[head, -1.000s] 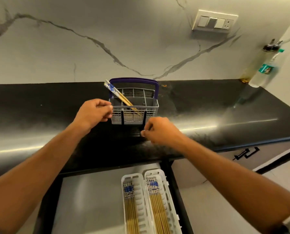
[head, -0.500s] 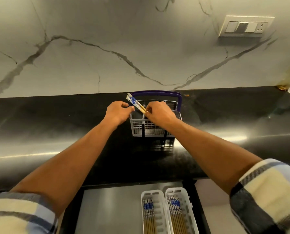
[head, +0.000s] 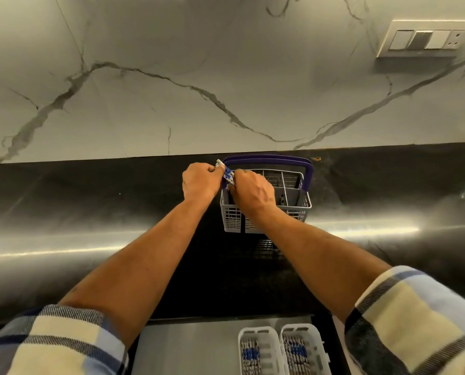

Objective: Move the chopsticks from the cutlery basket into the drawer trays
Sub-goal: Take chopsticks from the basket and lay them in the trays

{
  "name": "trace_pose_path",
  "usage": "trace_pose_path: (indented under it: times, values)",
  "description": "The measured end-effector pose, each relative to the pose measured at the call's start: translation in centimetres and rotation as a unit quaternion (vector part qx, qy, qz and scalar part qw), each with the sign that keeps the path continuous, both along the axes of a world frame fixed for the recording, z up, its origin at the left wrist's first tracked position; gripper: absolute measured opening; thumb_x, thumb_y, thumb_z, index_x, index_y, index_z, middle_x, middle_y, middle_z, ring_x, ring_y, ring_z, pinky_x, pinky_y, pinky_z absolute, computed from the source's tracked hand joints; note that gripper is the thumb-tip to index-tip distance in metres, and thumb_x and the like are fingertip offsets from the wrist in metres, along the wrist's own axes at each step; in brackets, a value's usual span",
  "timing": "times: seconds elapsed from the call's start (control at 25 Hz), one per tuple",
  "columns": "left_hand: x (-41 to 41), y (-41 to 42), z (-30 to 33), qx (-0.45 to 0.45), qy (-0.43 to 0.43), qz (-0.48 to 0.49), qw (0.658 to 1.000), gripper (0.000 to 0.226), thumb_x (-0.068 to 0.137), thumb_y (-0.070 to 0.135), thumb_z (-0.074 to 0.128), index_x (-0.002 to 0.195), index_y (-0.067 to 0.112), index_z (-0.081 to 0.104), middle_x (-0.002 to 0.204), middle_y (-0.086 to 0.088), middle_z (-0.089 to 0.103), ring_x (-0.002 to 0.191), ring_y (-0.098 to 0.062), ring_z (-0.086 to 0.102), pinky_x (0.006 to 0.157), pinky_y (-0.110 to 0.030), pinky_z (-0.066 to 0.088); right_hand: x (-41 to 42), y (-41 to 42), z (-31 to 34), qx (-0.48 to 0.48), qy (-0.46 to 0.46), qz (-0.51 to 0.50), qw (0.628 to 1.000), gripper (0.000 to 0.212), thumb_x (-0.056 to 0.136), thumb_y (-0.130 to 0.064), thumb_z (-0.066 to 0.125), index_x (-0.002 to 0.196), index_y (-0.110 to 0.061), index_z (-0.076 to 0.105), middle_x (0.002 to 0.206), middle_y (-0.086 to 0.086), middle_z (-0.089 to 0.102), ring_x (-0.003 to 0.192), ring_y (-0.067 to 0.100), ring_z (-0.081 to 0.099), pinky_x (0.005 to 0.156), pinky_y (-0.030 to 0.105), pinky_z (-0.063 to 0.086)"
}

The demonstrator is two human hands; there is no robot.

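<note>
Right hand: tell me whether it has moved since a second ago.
Yes. The right hand went from in front of the cutlery basket up over its left compartment, onto the chopsticks.

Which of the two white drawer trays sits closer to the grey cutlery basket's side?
The right white slotted tray, lying below the grey plastic cutlery basket; the left tray sits further left.

Veined marble wall with switch plate above glossy black counter
</note>
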State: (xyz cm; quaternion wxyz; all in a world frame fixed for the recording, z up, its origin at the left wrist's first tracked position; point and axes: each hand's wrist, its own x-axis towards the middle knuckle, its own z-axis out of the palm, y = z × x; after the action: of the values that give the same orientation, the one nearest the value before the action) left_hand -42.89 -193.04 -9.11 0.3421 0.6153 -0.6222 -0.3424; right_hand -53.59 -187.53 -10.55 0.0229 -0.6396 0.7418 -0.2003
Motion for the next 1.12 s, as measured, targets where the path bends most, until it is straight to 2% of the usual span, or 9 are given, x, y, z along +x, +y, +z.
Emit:
trace_pose_path:
  times: [0.16, 0.4, 0.52, 0.64, 0.68, 0.8, 0.88, 1.0, 1.12]
  values:
    - [0.0, -0.2, 0.2, 0.012, 0.032, 0.005, 0.999, 0.027, 0.090, 0.033, 0.068, 0.067, 0.020, 0.069, 0.071, -0.002, 0.073, 0.066, -0.016, 0.074, 0.071, -0.042, 0.063, 0.0, -0.5, -0.4, -0.010, -0.001, -0.007, 1.000, 0.017, 0.100, -0.023, 0.051, 0.104, -0.008, 0.058, 0.097, 0.011, 0.066, 0.071, 0.021, 0.052, 0.060, 0.034, 0.040]
    - [1.3, 0.3, 4.7, -0.035, 0.101, -0.037, 0.994, 0.014, 0.091, 0.027, 0.068, 0.087, 0.015, 0.071, 0.079, -0.005, 0.075, 0.071, -0.014, 0.075, 0.072, -0.035, 0.063, -0.8, 0.2, 0.0, -0.063, -0.027, -0.011, 0.998, 0.022, 0.102, -0.030, 0.047, 0.101, -0.013, 0.062, 0.087, 0.003, 0.063, 0.073, 0.019, 0.056, 0.061, 0.034, 0.044]
    - [3.2, 0.1, 9.6, -0.062, 0.149, -0.110, 0.981, 0.008, 0.091, 0.021, 0.068, 0.084, 0.017, 0.071, 0.084, -0.009, 0.075, 0.074, -0.018, 0.075, 0.073, -0.036, 0.062, -1.9, 1.4, 1.5, -0.087, -0.106, 0.022, 0.990, 0.024, 0.099, -0.035, 0.055, 0.107, -0.016, 0.069, 0.081, -0.005, 0.062, 0.071, 0.014, 0.058, 0.064, 0.028, 0.045]
    - [4.9, 0.7, 15.0, -0.098, 0.140, -0.190, 0.967, 0.010, 0.093, 0.018, 0.065, 0.085, 0.017, 0.071, 0.085, -0.010, 0.075, 0.076, -0.018, 0.076, 0.071, -0.033, 0.062, -2.2, 3.4, 5.1, -0.116, -0.266, 0.055, 0.956, 0.021, 0.097, -0.031, 0.061, 0.109, -0.019, 0.072, 0.071, -0.012, 0.064, 0.055, 0.000, 0.057, 0.056, 0.014, 0.043]
    - [5.3, 1.1, 16.7, -0.111, 0.140, -0.206, 0.962, 0.011, 0.094, 0.018, 0.064, 0.085, 0.017, 0.071, 0.086, -0.010, 0.075, 0.075, -0.017, 0.076, 0.070, -0.032, 0.062, -2.1, 4.1, 6.5, -0.130, -0.290, 0.071, 0.946, 0.020, 0.096, -0.031, 0.062, 0.108, -0.019, 0.072, 0.071, -0.012, 0.066, 0.053, 0.000, 0.057, 0.055, 0.013, 0.044]
    - [5.9, 3.0, 21.1, -0.150, 0.135, -0.225, 0.953, 0.010, 0.094, 0.020, 0.064, 0.088, 0.016, 0.071, 0.088, -0.012, 0.075, 0.077, -0.018, 0.077, 0.068, -0.029, 0.063, -1.8, 6.2, 10.2, -0.171, -0.303, 0.110, 0.931, 0.030, 0.096, -0.036, 0.058, 0.114, -0.015, 0.070, 0.083, -0.002, 0.072, 0.066, 0.009, 0.066, 0.064, 0.026, 0.056]
    - [5.8, 4.3, 23.3, -0.165, 0.129, -0.237, 0.949, 0.010, 0.094, 0.020, 0.063, 0.093, 0.013, 0.071, 0.088, -0.010, 0.075, 0.077, -0.017, 0.077, 0.067, -0.026, 0.062, -1.6, 7.4, 12.3, -0.179, -0.350, 0.135, 0.910, 0.032, 0.099, -0.033, 0.053, 0.119, -0.012, 0.067, 0.095, 0.004, 0.073, 0.079, 0.016, 0.071, 0.074, 0.031, 0.060]
    - [5.6, 6.7, 25.5, -0.179, 0.123, -0.256, 0.942, 0.015, 0.095, 0.017, 0.062, 0.101, 0.005, 0.070, 0.086, -0.008, 0.074, 0.070, -0.012, 0.075, 0.061, -0.020, 0.059, -1.5, 9.7, 15.1, -0.159, -0.445, 0.163, 0.866, 0.021, 0.099, -0.017, 0.055, 0.114, -0.008, 0.067, 0.093, 0.012, 0.072, 0.077, 0.022, 0.070, 0.077, 0.036, 0.061]
    - [5.4, 8.6, 26.7, -0.179, 0.134, -0.287, 0.932, 0.020, 0.094, 0.013, 0.062, 0.107, -0.001, 0.069, 0.088, -0.011, 0.074, 0.070, -0.015, 0.075, 0.062, -0.021, 0.060, -1.7, 11.8, 16.6, -0.117, -0.529, 0.173, 0.822, 0.014, 0.095, -0.011, 0.061, 0.102, -0.007, 0.072, 0.087, 0.014, 0.074, 0.077, 0.024, 0.071, 0.077, 0.036, 0.062]
